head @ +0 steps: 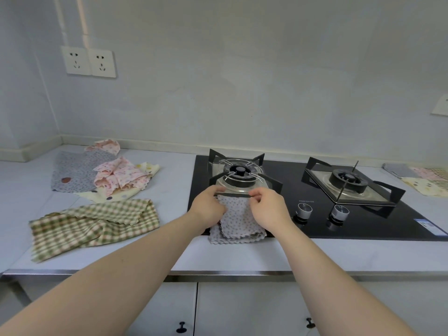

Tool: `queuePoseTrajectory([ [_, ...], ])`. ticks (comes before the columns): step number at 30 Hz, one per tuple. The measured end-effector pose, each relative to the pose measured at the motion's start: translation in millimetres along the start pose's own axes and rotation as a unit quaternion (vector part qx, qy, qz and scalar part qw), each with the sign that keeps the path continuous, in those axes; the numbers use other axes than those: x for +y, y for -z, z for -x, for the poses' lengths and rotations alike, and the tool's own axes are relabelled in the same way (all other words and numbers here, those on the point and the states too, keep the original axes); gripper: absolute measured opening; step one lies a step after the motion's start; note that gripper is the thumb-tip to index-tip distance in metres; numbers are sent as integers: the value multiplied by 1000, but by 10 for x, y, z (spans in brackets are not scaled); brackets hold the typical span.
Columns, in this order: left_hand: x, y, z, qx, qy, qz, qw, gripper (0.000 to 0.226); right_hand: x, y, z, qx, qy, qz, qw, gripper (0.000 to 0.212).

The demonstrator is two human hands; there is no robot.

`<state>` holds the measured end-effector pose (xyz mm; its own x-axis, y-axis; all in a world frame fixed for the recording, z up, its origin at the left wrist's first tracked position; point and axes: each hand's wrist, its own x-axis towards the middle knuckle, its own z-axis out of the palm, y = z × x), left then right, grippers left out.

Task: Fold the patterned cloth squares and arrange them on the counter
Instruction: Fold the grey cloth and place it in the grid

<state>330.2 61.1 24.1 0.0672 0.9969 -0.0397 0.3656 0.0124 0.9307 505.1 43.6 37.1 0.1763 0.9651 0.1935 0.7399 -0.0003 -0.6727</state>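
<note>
The left hand (209,209) and right hand (269,209) each pinch the top edge of the grey dotted cloth (238,221) in curled fingers (254,193). The cloth lies at the hob's (278,166) front left corner, its hem on the table (242,255). The left hand hides its left side. Right of the hob, folded squares (426,180) are cut off.

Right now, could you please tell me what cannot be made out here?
Head view:
Held cloth: upper corners hidden by the left hand and right hand.
Cream cloth: mostly under the pink cloth.
Folded cloths, far right: cut by the frame edge.
Hob lettering: too small.
</note>
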Motion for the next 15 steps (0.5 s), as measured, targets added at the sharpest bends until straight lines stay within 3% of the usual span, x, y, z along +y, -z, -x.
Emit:
queuePoseTrajectory([
  [4,47,12,-13,32,2,2,999,50,72,-11,14,-34,25,38,998,24],
  [9,22,50,6,44,-32,-147,988,42,123,-80,2,-68,44,63,995,37],
  [13,-60,95,7,19,-89,-371,924,47,158,-110,-36,-95,37,85,991,48],
  [15,-67,101,-22,27,-89,-409,908,49,175,-127,-63,-104,36,98,989,50],
])
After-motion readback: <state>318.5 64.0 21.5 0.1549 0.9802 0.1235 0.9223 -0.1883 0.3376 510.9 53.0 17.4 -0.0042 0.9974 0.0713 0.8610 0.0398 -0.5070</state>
